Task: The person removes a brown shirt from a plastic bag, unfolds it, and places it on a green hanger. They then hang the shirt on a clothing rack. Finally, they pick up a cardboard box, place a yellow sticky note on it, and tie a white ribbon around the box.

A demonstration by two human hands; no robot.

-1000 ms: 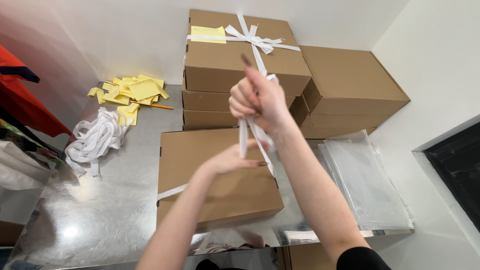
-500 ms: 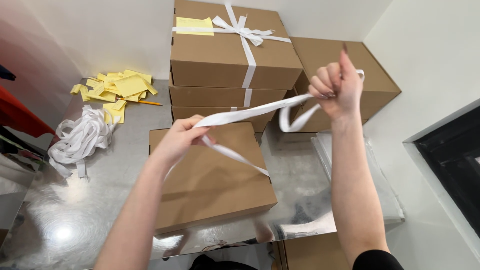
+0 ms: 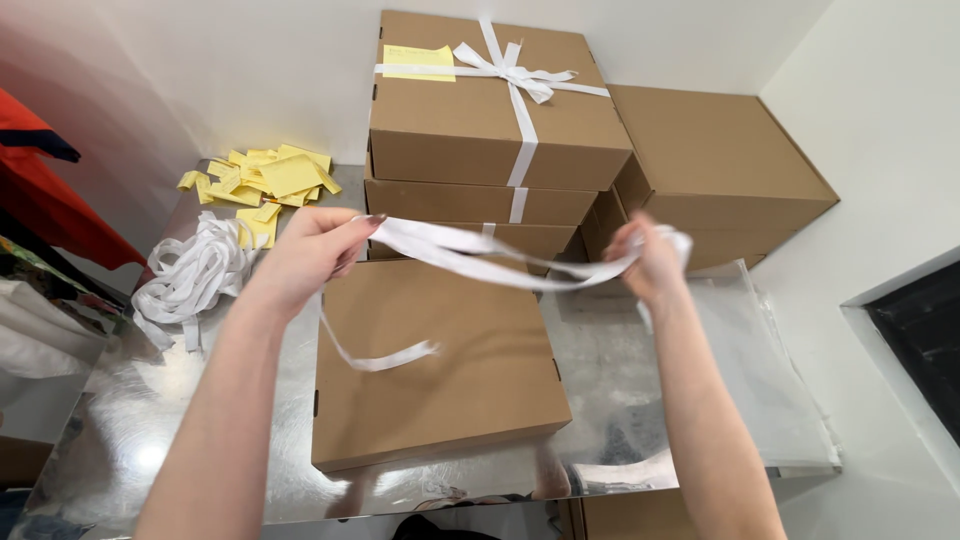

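Two bare hands held one length of white ribbon (image 3: 480, 255) stretched in the air above a flat brown cardboard box (image 3: 440, 370), which lay on a shiny metal table (image 3: 130, 430). The left hand (image 3: 315, 255) pinched the ribbon between thumb and fingertips over the box's far left corner, and a loose tail curled down from it to rest on the lid. The right hand (image 3: 645, 262) was closed around the other end, just past the box's far right corner, with ribbon looped over its fingers. Between the hands the ribbon sagged slightly.

Behind the box stood a stack of similar cardboard boxes (image 3: 490, 150), the top one tied with a white ribbon bow (image 3: 510, 75) and bearing a yellow note (image 3: 418, 62). Right of that stack, beyond the box's far right corner, sat another plain cardboard box (image 3: 715, 170). Left of the box lay a heap of white ribbons (image 3: 195, 275), and beyond it a scatter of yellow paper slips (image 3: 265, 180). Right of the box lay clear plastic sheets (image 3: 770, 370).
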